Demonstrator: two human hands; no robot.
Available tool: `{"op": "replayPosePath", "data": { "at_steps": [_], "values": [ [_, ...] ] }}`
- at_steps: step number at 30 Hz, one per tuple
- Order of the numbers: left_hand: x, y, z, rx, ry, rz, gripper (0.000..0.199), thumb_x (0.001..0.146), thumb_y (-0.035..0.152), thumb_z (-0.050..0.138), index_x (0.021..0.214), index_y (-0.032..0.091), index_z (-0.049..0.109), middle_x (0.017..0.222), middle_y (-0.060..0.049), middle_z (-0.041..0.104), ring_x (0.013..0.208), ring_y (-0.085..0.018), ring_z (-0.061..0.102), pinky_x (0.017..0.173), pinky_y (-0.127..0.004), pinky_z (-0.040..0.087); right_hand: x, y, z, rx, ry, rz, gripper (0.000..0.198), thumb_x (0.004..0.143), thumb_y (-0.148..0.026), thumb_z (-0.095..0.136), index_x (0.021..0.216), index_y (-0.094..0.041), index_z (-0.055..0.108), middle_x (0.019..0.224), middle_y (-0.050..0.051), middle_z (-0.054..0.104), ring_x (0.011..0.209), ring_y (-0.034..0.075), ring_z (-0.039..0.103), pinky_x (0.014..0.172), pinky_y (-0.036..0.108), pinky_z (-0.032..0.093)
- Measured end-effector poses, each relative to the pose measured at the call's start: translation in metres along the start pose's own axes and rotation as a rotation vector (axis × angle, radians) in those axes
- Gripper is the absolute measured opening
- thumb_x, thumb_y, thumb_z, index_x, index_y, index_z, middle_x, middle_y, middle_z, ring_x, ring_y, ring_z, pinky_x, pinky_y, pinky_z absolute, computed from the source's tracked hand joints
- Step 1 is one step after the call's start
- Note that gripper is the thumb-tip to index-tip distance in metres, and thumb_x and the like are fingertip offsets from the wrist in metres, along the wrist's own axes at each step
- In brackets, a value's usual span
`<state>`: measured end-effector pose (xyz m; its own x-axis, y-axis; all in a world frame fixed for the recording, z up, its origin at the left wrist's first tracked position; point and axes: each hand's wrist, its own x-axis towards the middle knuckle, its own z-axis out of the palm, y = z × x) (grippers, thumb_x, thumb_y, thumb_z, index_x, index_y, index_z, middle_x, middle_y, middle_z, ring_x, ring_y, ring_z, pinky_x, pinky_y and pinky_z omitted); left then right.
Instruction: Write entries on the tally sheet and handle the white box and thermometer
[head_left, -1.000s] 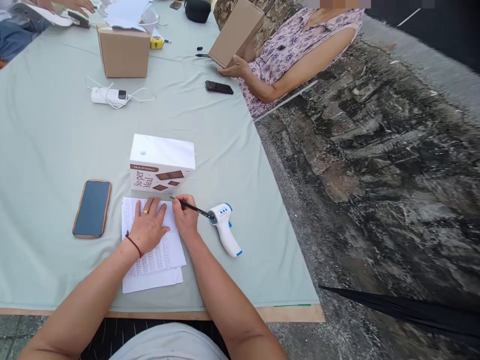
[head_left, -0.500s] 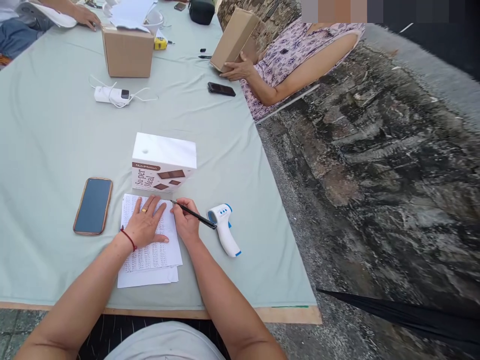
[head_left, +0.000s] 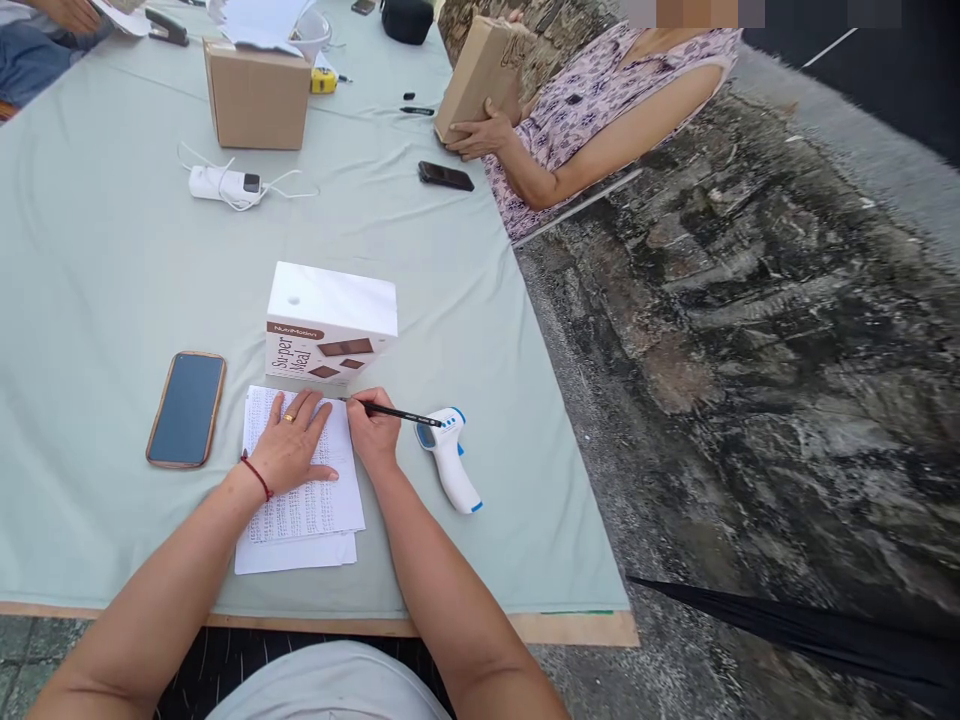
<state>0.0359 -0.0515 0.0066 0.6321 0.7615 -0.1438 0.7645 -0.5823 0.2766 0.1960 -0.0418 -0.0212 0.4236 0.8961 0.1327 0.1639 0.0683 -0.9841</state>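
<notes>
My left hand (head_left: 296, 445) lies flat with fingers spread on a printed sheet of paper (head_left: 341, 500), which rests over other white sheets (head_left: 300, 560). In my right hand (head_left: 373, 430) is a black pen (head_left: 397, 411), its tip at the paper's upper right edge and its back end over a thermometer gun (head_left: 448, 455). That white and blue thermometer lies on the cloth to the right. Just beyond the paper stands a white Super Meal box (head_left: 330, 320). A phone in a brown case (head_left: 186, 410) lies to the left.
A cloth covers the table (head_left: 112, 260). Farther off are a cardboard box with papers on top (head_left: 255, 100), a white device with a cable (head_left: 223, 186) and a black phone (head_left: 445, 177). A person at the right holds another carton (head_left: 476, 80); rough stone ground (head_left: 690, 380) lies beyond the edge.
The pen in my right hand has tilted, its back end swinging up and right over the thermometer. The other person's carton stands more upright, and the hand at far left has drawn back.
</notes>
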Motion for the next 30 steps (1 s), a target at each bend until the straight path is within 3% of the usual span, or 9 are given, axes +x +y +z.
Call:
{"op": "replayPosePath", "data": {
  "at_steps": [8, 30],
  "values": [
    [0.0, 0.0, 0.001, -0.012, 0.013, 0.003, 0.096, 0.084, 0.064, 0.07, 0.158, 0.017, 0.032, 0.164, -0.021, 0.033, 0.157, -0.038, 0.021, 0.127, -0.062, 0.013, -0.003, 0.002, 0.0, -0.014, -0.051, 0.0, 0.012, 0.072, -0.034, 0.057, 0.066, -0.024, 0.055, 0.062, -0.004, 0.057, 0.063, 0.015, 0.05, 0.063, 0.03, 0.045],
    [0.001, 0.006, -0.007, -0.006, -0.051, -0.025, 0.097, 0.083, 0.061, 0.074, 0.156, 0.011, 0.034, 0.164, -0.023, 0.031, 0.156, -0.04, 0.021, 0.126, -0.064, 0.013, -0.003, 0.003, -0.001, -0.049, -0.111, 0.037, 0.013, 0.074, -0.036, 0.058, 0.068, -0.024, 0.057, 0.064, -0.004, 0.058, 0.065, 0.015, 0.05, 0.065, 0.03, 0.044]
  ]
}}
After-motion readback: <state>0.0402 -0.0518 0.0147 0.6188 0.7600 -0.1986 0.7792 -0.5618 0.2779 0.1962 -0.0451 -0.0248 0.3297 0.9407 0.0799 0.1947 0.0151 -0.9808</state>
